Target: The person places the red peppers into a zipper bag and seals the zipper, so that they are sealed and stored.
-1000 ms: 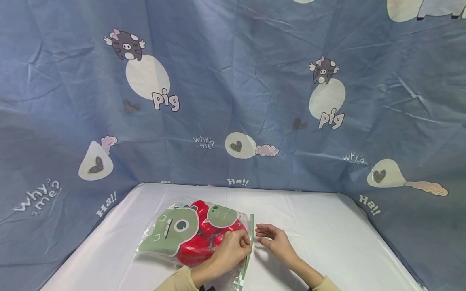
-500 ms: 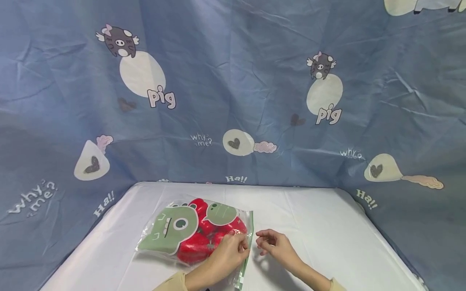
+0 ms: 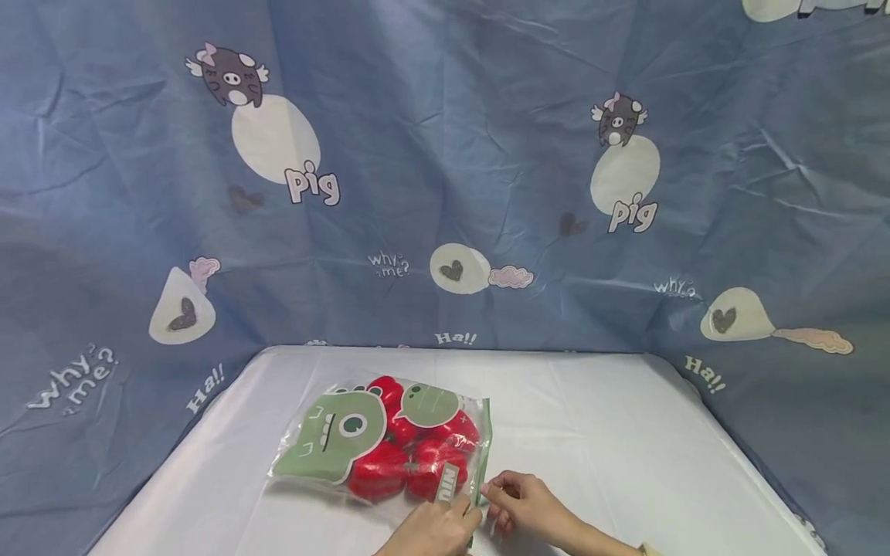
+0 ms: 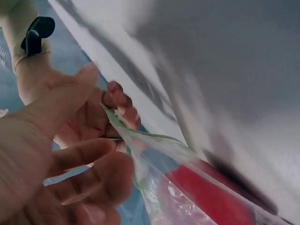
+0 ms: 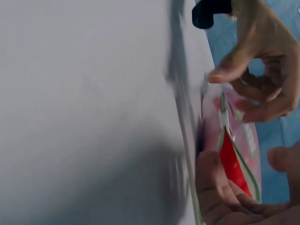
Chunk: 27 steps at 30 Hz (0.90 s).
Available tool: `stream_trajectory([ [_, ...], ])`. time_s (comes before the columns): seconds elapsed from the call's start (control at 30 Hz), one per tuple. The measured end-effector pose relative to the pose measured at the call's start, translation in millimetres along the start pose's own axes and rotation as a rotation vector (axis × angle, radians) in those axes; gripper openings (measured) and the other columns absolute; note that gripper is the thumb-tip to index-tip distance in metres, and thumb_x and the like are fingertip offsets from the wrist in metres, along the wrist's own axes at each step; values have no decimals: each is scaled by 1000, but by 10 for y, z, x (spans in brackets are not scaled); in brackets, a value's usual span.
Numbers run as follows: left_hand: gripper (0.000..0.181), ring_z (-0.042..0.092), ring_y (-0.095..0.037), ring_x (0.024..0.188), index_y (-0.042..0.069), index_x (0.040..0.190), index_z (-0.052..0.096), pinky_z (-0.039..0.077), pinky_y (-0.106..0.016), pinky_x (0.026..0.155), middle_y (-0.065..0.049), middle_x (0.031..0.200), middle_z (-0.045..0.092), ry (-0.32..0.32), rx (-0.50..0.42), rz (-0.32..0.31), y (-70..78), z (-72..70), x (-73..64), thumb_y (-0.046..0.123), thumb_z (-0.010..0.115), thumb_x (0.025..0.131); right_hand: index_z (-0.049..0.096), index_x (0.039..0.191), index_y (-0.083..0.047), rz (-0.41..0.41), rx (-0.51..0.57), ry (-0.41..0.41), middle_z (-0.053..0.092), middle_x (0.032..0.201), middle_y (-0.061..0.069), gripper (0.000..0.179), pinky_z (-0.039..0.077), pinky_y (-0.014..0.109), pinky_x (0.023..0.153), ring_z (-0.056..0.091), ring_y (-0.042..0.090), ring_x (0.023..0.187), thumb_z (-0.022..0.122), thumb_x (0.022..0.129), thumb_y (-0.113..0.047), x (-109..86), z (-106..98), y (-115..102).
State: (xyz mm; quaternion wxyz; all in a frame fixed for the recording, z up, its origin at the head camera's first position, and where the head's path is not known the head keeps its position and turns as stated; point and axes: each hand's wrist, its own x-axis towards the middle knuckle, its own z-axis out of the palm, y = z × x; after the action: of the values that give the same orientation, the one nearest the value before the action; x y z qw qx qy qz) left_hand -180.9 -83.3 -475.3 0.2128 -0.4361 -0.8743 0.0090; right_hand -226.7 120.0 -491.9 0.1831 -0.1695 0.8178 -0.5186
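Note:
A clear zip bag (image 3: 334,442) with a green cartoon monster print lies on the white table. Several red bell peppers (image 3: 378,469) show through its plastic. Its green-edged mouth faces right; in the right wrist view the mouth gapes, red showing inside, with a pale slider (image 5: 224,118) on the zip. My left hand (image 3: 434,530) is at the near end of that edge, thumb and fingers apart in the left wrist view. Opposite it, my right hand (image 3: 534,506) has its fingertips right at the bag's edge. Its fingers are bent loosely and its thumb stands apart in the right wrist view.
The white-covered table (image 3: 598,432) extends to both sides of the bag. A blue curtain (image 3: 556,255) printed with pigs and words hangs behind and along the sides. A dark wrist mount (image 5: 204,14) sits on the left wrist.
My left hand has slid down the green edge toward the near corner, uncovering peppers and a printed label. My right hand has moved nearer to me and up to the bag's edge.

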Motion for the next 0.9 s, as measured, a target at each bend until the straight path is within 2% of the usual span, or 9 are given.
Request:
stream_trajectory([
  [0.1, 26, 26, 1, 45, 20, 82, 63, 22, -9, 38, 8, 71, 55, 68, 134, 79, 31, 56, -47, 46, 67, 80, 67, 92, -3, 61, 25, -54, 64, 68, -2, 42, 51, 21, 54, 59, 7, 56, 54, 95, -43, -56, 82, 4],
  [0.17, 26, 26, 0, 45, 20, 83, 66, 20, -9, 39, 8, 70, 57, 63, 170, 100, 52, 75, -59, 47, 65, 82, 69, 89, -3, 84, 42, -86, 61, 66, -4, 42, 48, 17, 53, 56, 5, 55, 54, 95, -42, -86, 137, 27],
  [0.3, 26, 35, 0, 48, 20, 85, 69, 22, -10, 40, 9, 69, 56, -37, 169, 81, 86, 61, -52, 46, 64, 85, 70, 88, 0, 98, 114, -118, 57, 61, -6, 38, 43, 11, 51, 50, 1, 53, 54, 95, -34, -110, 230, 70],
  [0.43, 24, 35, -1, 47, 21, 75, 67, 21, -13, 38, 9, 61, 50, -76, 197, 60, 106, 31, -34, 42, 65, 85, 69, 86, 1, 106, 181, -126, 56, 60, -8, 31, 41, 9, 50, 48, -1, 51, 55, 93, -26, -114, 282, 89],
  [0.6, 26, 33, -1, 45, 21, 70, 65, 21, -15, 38, 9, 57, 49, -68, 215, 66, 107, 20, -21, 42, 64, 86, 69, 85, -1, 152, 219, -118, 58, 60, -9, 29, 40, 10, 49, 49, -1, 51, 57, 91, -26, -128, 305, 101],
  [0.77, 28, 34, 1, 43, 25, 64, 61, 17, -15, 37, 11, 55, 49, 31, 271, 121, 94, 44, -21, 43, 63, 86, 68, 86, 1, 146, 250, -98, 59, 62, -8, 24, 41, 11, 50, 50, 0, 54, 58, 89, -20, -115, 312, 115],
  [0.83, 28, 35, 1, 44, 27, 63, 60, 16, -15, 38, 12, 57, 50, 48, 274, 138, 95, 39, -21, 44, 62, 86, 68, 85, 0, 147, 260, -85, 59, 62, -8, 23, 42, 11, 50, 51, 1, 54, 58, 89, -20, -101, 306, 116],
  [0.9, 26, 32, 1, 46, 27, 68, 60, 16, -15, 39, 12, 62, 50, 8, 233, 138, 102, 19, -20, 45, 61, 86, 67, 85, -1, 147, 286, -76, 60, 63, -7, 23, 44, 11, 51, 53, 1, 54, 58, 90, -21, -89, 294, 118],
])
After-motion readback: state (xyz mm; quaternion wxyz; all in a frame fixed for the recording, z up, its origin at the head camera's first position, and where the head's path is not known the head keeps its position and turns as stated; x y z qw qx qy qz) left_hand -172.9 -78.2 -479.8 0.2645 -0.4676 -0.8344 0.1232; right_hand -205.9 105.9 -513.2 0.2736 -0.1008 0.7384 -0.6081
